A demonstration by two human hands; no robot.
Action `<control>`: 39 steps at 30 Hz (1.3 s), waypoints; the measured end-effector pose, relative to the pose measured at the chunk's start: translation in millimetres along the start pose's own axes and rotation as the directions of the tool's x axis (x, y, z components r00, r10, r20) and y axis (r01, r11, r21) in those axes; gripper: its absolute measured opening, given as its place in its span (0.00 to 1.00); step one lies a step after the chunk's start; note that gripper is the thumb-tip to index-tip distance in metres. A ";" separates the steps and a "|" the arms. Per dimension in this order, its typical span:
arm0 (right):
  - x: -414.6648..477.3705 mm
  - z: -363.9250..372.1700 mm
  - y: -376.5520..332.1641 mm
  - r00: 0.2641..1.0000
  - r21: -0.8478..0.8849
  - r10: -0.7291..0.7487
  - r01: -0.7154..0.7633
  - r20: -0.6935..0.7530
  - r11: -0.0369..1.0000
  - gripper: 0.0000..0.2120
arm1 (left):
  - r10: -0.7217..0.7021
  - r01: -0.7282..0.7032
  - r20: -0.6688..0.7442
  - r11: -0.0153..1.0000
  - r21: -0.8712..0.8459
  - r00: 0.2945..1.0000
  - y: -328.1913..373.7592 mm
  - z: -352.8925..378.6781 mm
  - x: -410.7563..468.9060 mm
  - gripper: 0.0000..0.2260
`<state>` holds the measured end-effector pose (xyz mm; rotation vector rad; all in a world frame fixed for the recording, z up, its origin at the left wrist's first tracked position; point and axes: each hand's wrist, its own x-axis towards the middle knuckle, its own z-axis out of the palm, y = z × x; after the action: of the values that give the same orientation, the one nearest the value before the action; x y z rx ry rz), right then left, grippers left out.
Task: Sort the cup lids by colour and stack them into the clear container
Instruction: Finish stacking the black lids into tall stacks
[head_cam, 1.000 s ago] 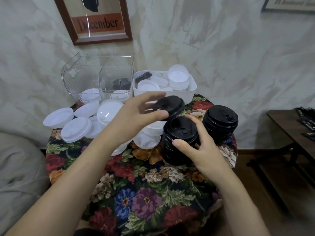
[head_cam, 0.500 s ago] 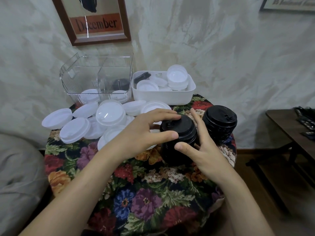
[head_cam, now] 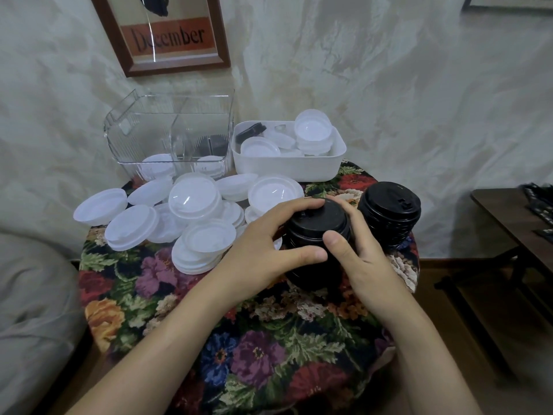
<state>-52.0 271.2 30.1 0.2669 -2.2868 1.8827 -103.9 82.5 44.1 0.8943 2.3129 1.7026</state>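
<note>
I have both hands on the near black stack (head_cam: 317, 232), which stands on the bench (head_cam: 254, 339) towards its right edge. My left hand (head_cam: 263, 244) wraps it from the left, its fingers (head_cam: 296, 206) curled over the top lid and the thumb on the front. My right hand (head_cam: 359, 256) closes on the other side, thumb against the rim.

The risks, as I judge them:
- The top lid may not be seated square. If I lift now, it could slide off or the column could shear.
- The far black stack (head_cam: 389, 215) stands just beside my right knuckles, near the bench edge. A careless swing could knock it to the floor.
- The route to the clear container (head_cam: 143, 136) at the back left crosses the loose white lids (head_cam: 194, 199), so a low carry would scatter them.
- Black lids (head_cam: 214, 145) already sit in a rear compartment there, so a tall stack may not fit.

Counts:
- Black stacks on the bench: two. The lids in each are too tightly nested to count.
- Loose white lids: about a dozen show, overlapping, so no exact figure.
- Clear container: one, divided, with two white piles (head_cam: 155, 164) in front.
- White tub (head_cam: 284, 169): one, holding a single black lid (head_cam: 250, 131) and several white ones.
</note>
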 end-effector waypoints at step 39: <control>14.5 -12.2 -5.9 0.996 -0.049 -0.036 0.039 0.076 0.998 0.29 | -0.031 0.032 -0.035 0.999 0.018 0.999 -8.2 9.5 -4.7 0.37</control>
<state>-64.5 281.6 41.5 0.3770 -2.3568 1.8235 -99.0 86.3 32.2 0.8336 2.3561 1.7004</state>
